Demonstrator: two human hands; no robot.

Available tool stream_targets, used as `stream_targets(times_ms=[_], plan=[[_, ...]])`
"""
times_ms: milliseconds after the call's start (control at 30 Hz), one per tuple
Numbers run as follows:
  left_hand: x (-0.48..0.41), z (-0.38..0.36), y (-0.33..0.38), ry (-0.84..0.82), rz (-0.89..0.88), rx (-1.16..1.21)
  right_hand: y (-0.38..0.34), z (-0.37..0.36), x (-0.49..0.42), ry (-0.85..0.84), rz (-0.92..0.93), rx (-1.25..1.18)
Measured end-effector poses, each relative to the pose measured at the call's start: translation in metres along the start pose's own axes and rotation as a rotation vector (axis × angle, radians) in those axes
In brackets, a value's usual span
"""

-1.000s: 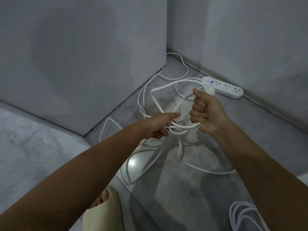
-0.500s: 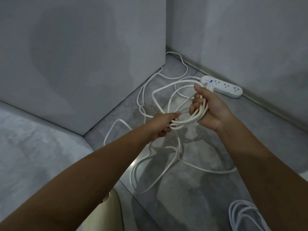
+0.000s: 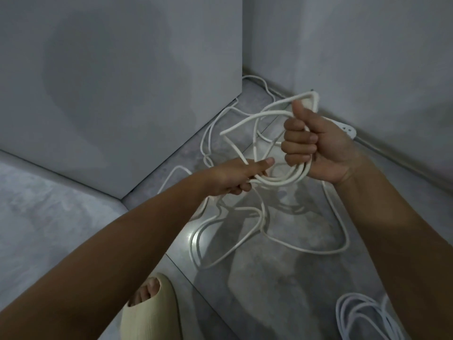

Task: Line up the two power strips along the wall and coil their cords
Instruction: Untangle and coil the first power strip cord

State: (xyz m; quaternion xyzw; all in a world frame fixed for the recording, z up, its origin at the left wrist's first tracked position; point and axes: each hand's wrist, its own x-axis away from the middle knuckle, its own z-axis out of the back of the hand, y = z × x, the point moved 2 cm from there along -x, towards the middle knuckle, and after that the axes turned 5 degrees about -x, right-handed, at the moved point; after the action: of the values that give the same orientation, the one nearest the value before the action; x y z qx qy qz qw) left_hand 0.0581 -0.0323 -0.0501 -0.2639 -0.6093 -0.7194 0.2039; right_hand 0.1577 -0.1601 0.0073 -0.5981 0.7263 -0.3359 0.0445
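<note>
Nearest, below the right forearm, a second cord [image 3: 362,315] lies already coiled on the floor; a slippered foot [image 3: 152,307] sits below the left forearm. Under both hands the loose cord [image 3: 346,239] sprawls, with less slack than a second ago. Left hand [image 3: 232,176] pinches the strand, thumb on top, just beside the coil [image 3: 282,179]. Right hand [image 3: 321,148] is fisted round that coil; half a second ago its fingers had eased to take a loop, and now they are clamped again with one more turn in. Power strip [image 3: 349,130] lies just beyond the right hand by the wall [image 3: 367,57], mostly hidden. Judgement: coiling is advancing and several turns remain.
</note>
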Motion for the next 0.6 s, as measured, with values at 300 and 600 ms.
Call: stream_targets(times_ms=[300, 600], plan=[[0.015, 0.017, -0.018, 0.002, -0.109, -0.483, -0.043, 0.043, 0.015, 0.005, 0.050, -0.259], [0.014, 0.054, -0.090, -0.009, 0.282, -1.098, -0.073, 0.066, 0.036, 0.250, 0.354, -0.305]])
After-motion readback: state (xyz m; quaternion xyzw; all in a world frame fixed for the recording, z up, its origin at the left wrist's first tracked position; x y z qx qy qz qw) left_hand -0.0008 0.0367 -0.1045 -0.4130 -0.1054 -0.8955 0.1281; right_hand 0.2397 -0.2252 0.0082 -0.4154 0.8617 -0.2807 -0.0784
